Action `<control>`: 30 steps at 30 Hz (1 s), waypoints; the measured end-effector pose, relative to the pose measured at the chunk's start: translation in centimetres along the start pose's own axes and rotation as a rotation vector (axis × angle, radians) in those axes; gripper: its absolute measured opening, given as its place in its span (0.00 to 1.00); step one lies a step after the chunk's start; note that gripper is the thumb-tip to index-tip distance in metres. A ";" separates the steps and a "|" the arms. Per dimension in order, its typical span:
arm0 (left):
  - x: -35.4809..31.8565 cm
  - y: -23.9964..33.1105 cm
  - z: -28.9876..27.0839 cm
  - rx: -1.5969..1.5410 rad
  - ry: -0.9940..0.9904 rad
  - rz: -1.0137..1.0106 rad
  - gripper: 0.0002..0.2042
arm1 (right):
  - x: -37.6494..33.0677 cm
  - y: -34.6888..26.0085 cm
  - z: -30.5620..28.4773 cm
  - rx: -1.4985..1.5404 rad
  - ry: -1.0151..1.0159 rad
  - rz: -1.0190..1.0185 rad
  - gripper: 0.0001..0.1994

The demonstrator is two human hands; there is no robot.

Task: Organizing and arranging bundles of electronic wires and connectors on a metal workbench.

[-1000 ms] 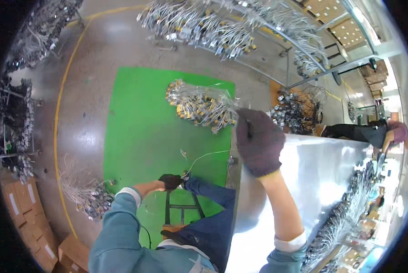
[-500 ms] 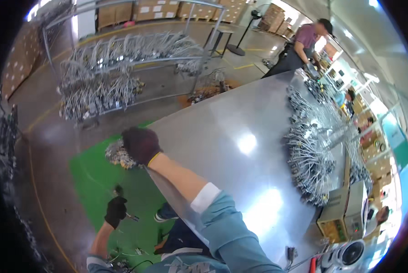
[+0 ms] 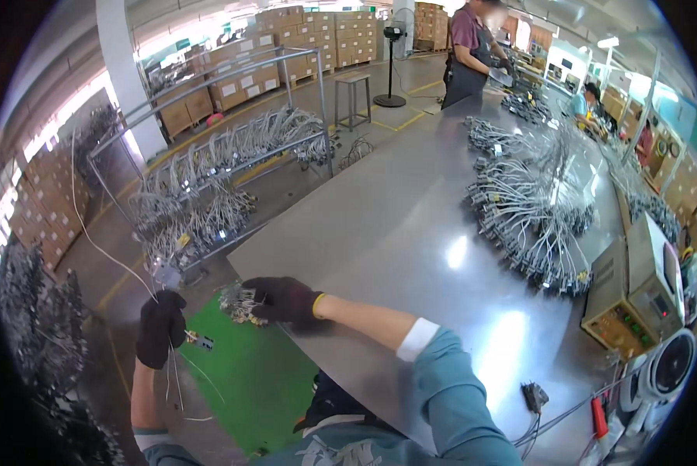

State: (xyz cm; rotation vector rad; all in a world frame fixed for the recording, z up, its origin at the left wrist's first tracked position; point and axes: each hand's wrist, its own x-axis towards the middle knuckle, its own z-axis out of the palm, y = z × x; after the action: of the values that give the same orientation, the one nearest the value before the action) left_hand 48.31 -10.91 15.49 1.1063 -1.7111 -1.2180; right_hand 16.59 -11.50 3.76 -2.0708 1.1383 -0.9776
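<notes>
My left hand (image 3: 160, 332), in a dark glove, is closed around a thin grey cable (image 3: 115, 247). A silvery connector (image 3: 166, 273) shows above the fist and a small dark one (image 3: 201, 342) sticks out beside it; thin wires dangle below. My right hand (image 3: 288, 301), gloved too, is closed on a bundle of cable connectors (image 3: 239, 303) at the near left corner of the metal table (image 3: 364, 233). Its fingertips are partly hidden by the bundle.
A large fan of grey cables (image 3: 527, 210) lies along the table's right side, near a boxy instrument (image 3: 608, 299) and a round fan (image 3: 670, 365). Beyond the left edge stands a metal rack (image 3: 208, 163) hung with cables. A person (image 3: 469, 58) works at the far end.
The view has swung up and left. My left hand has risen with the cable, which now shows above it. My right hand, beside the bundle in both frames, has turned to point leftward.
</notes>
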 end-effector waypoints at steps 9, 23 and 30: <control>1.3 13.2 12.1 0.077 -0.294 0.125 0.22 | -5.5 -9.6 -13.6 -0.271 0.574 -0.205 0.42; 5.3 15.4 31.4 -0.212 -1.182 -0.180 0.23 | -26.7 -4.8 -21.5 -0.677 0.518 0.413 0.16; 12.6 8.3 36.9 -0.766 -1.294 -0.727 0.25 | -35.2 -2.4 -19.4 -0.504 0.294 0.603 0.20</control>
State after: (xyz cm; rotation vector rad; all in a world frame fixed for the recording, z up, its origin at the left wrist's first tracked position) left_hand 8.46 -9.69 14.78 0.3630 -1.2526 -3.1625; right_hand -11.08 17.76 5.26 -1.7586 2.1827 -0.7491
